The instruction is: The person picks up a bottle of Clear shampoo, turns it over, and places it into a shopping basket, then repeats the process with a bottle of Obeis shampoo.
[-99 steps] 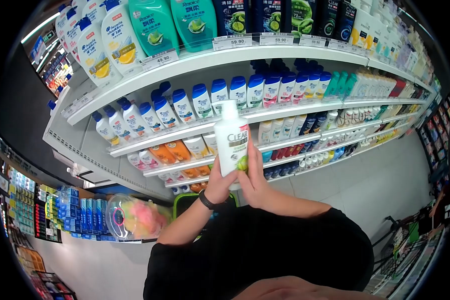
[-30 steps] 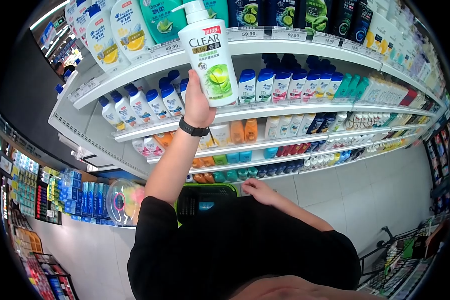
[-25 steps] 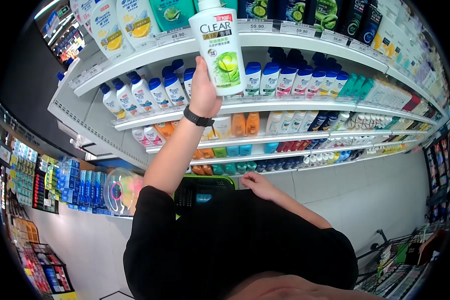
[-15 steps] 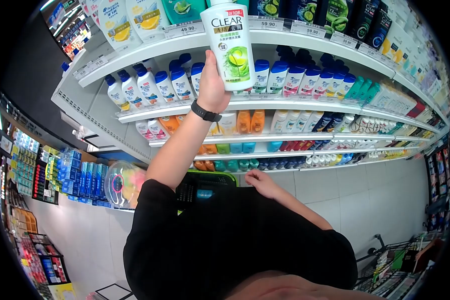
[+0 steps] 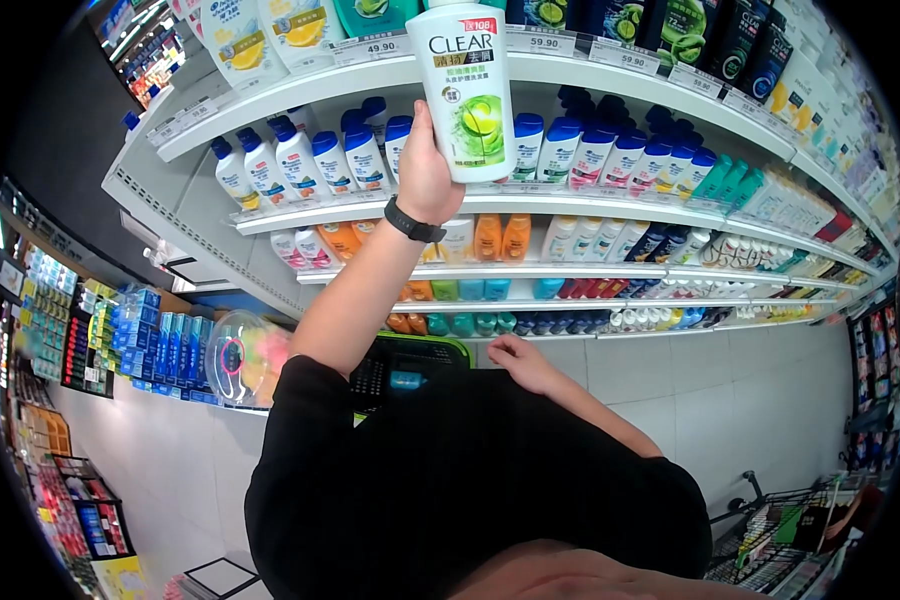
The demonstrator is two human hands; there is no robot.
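My left hand (image 5: 425, 175) is raised high and grips a white CLEAR shampoo bottle (image 5: 465, 90) with a green lime label, held upright in front of the top shelf (image 5: 590, 75). A black wristband sits on that wrist. My right hand (image 5: 522, 362) hangs low with loose fingers near the rim of a green and black shopping basket (image 5: 410, 362) and holds nothing.
Shelves of shampoo bottles fill the wall: blue-capped white bottles (image 5: 300, 160) on the second shelf, orange and teal ones lower. Price tags line the shelf edges. A clear tub of coloured items (image 5: 245, 358) stands at the left. A shopping cart (image 5: 780, 530) is at the lower right.
My left hand carried the bottle from chest height, where both hands held it, up to the top shelf. My right hand let go and dropped to the basket.
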